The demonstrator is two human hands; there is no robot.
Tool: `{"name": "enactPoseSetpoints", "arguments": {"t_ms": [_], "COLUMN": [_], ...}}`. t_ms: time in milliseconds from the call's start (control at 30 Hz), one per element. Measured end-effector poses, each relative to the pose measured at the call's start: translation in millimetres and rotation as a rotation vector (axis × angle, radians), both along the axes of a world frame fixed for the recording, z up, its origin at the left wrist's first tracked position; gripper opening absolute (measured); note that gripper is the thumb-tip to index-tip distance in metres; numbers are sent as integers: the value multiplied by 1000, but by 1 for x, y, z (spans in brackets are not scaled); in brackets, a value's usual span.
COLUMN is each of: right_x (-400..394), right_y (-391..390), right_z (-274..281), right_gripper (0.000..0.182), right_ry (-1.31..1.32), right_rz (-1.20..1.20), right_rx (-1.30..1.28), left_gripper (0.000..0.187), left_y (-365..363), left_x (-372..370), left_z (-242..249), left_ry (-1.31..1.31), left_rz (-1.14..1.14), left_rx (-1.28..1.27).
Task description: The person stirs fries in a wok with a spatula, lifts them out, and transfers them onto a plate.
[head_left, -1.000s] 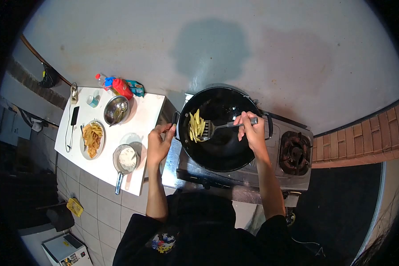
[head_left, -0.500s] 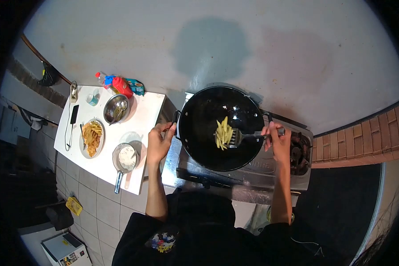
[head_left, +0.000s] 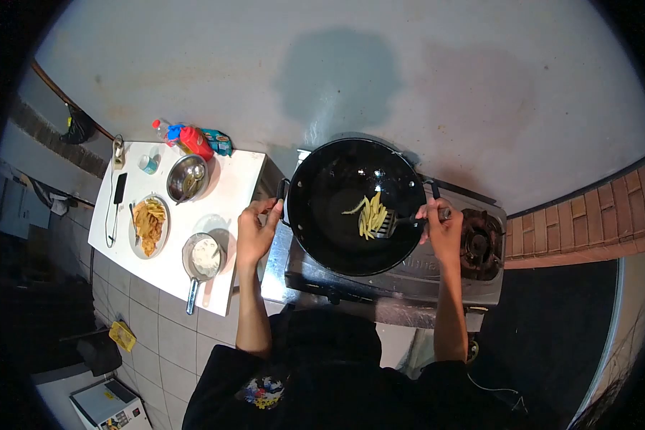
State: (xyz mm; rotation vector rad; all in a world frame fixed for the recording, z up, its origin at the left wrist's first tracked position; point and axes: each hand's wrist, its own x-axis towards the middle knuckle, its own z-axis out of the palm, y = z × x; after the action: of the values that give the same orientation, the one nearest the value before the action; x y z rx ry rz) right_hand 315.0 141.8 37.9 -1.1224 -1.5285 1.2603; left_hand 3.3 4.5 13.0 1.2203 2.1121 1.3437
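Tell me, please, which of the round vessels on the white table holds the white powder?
The small pan with the long handle, at the table's near edge by the left hand. The steel bowl holds a spoon; the plate holds fried food.

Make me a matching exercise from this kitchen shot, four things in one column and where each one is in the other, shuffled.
Things:
1. potato strips
2. left hand
3. red bottle
4. fried food

Places:
A. far edge of the white table
B. on the spatula in the wok
C. on the plate
D. at the wok's left handle

Pairs: 1-B, 2-D, 3-A, 4-C
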Motion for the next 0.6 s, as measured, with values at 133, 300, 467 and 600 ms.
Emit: {"name": "enactPoseSetpoints", "arguments": {"t_ms": [133,300,467,600], "right_x": [-11,-26,-39,-53], "right_y": [2,6,12,13], "right_z": [-10,-20,-32,-32], "right_gripper": [33,33,31,31], "right_ry": [44,110,159,192], "right_rz": [-33,-33,11,29], "right_rx": [-24,-26,0,1], "left_gripper": [30,30,31,32], "left_y": [0,0,0,1], "left_x": [-1,-4,-4,-4], "left_z": [-2,-7,-6,-5], "left_ry": [-22,-14,3,-1], "left_rz": [2,-20,-21,-11], "left_rx": [-11,14,10,-7]}}
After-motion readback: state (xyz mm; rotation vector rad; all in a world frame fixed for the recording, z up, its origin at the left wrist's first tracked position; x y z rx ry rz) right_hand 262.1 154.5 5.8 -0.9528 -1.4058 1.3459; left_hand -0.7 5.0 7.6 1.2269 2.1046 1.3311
